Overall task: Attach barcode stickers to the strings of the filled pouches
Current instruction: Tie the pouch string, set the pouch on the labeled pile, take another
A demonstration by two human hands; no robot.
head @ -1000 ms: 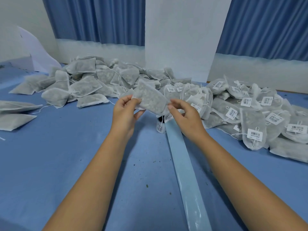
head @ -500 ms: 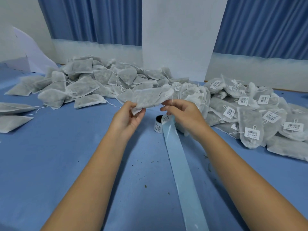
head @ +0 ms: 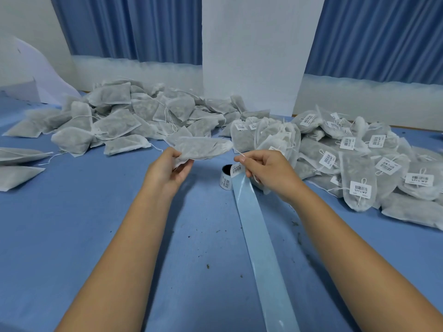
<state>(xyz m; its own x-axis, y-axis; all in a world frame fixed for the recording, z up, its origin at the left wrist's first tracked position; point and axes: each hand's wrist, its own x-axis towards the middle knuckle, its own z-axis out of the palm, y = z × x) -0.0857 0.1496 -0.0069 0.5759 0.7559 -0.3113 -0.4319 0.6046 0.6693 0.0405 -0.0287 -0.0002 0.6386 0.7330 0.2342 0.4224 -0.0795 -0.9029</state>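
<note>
Pouch (head: 203, 148) at frame centre is gripped by the left hand (head: 167, 170) while the right hand (head: 268, 172) pinches its string (head: 237, 152) taut, likely readying it for a sticker (head: 236, 168)

The filled pouch (head: 201, 148) is made of white, half-transparent mesh with dark grey-green content inside. It is in the air above the tabletop (head: 72, 224), lying almost flat, and the left hand (head: 167, 168) grips its left end. Its thin white string (head: 236, 150) comes out from the right end and is pinched by the right hand (head: 266, 171). Below, the sticker roll (head: 226, 179) stands on the tabletop, with one barcode sticker (head: 236, 168) at the start of the pale blue backing strip (head: 259, 238). The unlabelled pile (head: 134, 118) of pouches lies at the far left. The labelled pile (head: 354, 164) lies at the right.
</note>
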